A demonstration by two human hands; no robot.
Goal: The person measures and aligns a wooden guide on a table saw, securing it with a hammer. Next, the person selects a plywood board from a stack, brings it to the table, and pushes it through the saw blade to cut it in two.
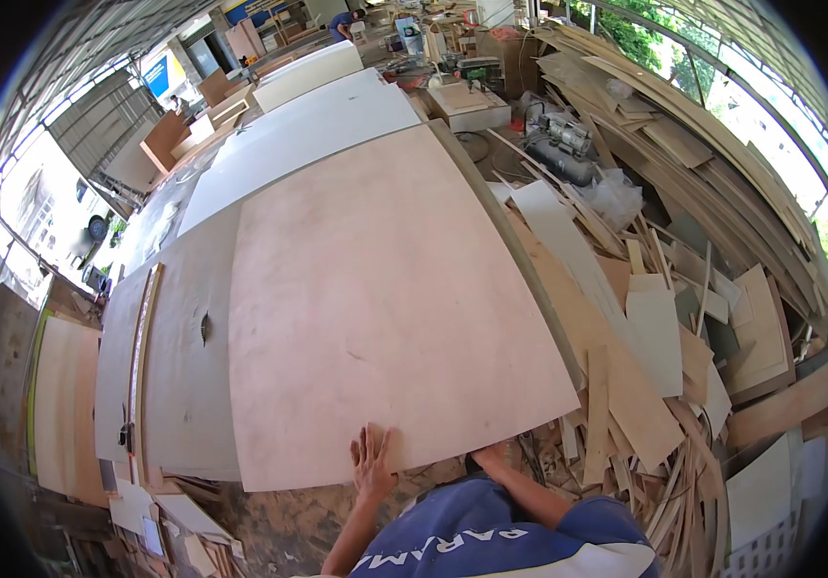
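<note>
A large pinkish plywood sheet [385, 289] lies flat on a grey board surface [187, 366], its near edge close to my body. My left hand [372, 464] rests on top of that near edge, fingers stretched out and apart. Further right, my right hand [493, 457] is at the sheet's near edge, partly beneath it. The sheet and my arm hide its fingers, so I cannot tell whether it grips the edge.
To the left, a long narrow strip [146, 366] lies on the grey surface near a small dark tool [126, 435]. A white sheet [308, 135] lies beyond. Wood offcuts [640, 414] crowd the right side, with an air compressor [563, 149] behind. A person [344, 24] bends far back.
</note>
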